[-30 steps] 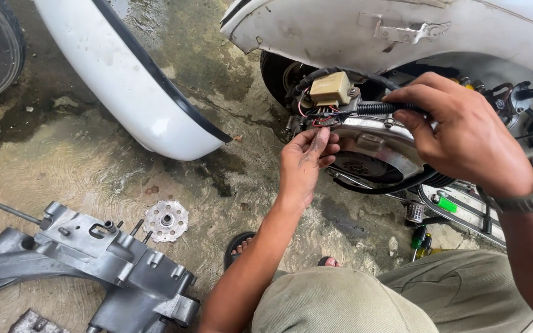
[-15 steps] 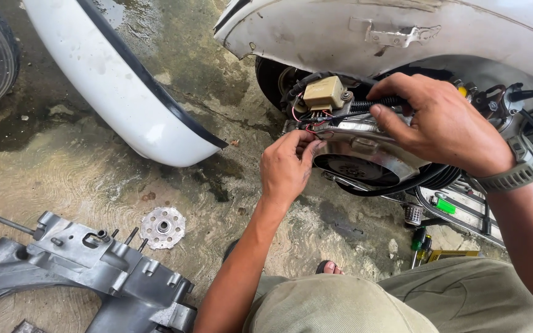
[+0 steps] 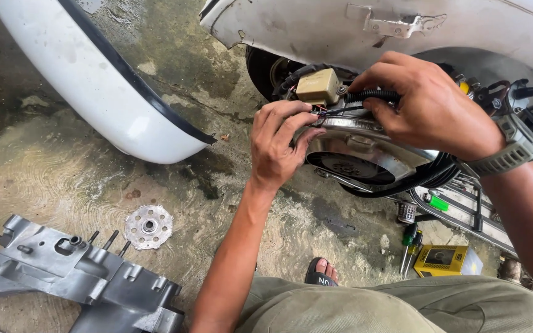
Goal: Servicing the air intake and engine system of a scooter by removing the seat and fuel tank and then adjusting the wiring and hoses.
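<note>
A wet, stained concrete floor [image 3: 63, 179] is seen from above, filling the left and centre of the frame. A white scooter body [image 3: 340, 28] spans the upper right, and a detached white curved panel [image 3: 94, 80] with a black edge lies across the upper left. A grey metal engine casing [image 3: 81, 277] rests in the lower left corner, with a round perforated disc [image 3: 148, 226] just beside it on the floor. Olive-green trousers [image 3: 402, 308] are seen along the bottom edge, with a sandalled foot [image 3: 322, 271] just above them.

Right of centre, a shiny metal fan cover [image 3: 365, 145] is set under the scooter body. The right hand [image 3: 430, 108], with a grey wristwatch [image 3: 510, 145] on its wrist, is curled closed around a black ribbed cable sleeve [image 3: 371, 95] at the upper centre. The left hand [image 3: 279, 145] is placed just below, its fingertips pinched narrowly on thin coloured wires [image 3: 323, 111] beneath a small tan box [image 3: 319, 85]. Toward the lower right, a yellow meter [image 3: 445, 260] and screwdrivers [image 3: 407, 246] lie on the floor.
</note>
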